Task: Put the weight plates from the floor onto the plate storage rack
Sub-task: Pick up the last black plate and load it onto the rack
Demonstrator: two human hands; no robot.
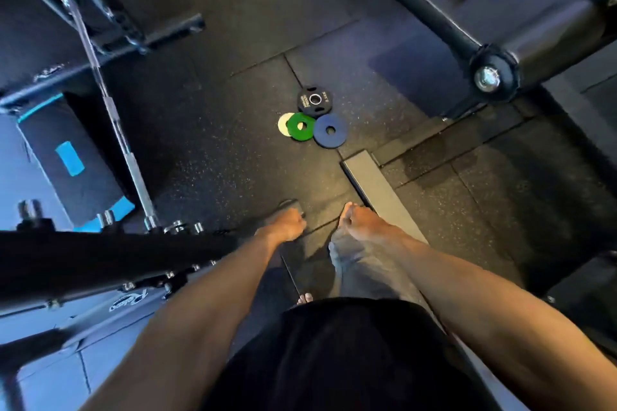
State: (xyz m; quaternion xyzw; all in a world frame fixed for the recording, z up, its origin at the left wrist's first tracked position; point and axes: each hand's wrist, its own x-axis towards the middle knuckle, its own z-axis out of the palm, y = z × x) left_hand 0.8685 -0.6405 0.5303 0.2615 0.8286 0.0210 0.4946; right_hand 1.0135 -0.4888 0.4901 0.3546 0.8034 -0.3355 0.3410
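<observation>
Nearest, arms hang down beside a black rack beam (100, 253) with chrome pegs: left hand (283, 225) curled on a dark disc (289, 204) (blurred, only its edge shows), right hand (357, 222) curled under, contents impossible to tell. Farther, on the rubber floor (207, 143), four clustered weight plates: white plate (283, 123) partly under green plate (302, 126), blue plate (330, 130) alongside, black plate (314, 99) behind. Farthest, a padded bench (444, 0).

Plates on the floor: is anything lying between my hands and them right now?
Nothing visible does. Only bare floor lies between the left hand, the right hand and the plates. The grey bar lies just right of that path.
</observation>
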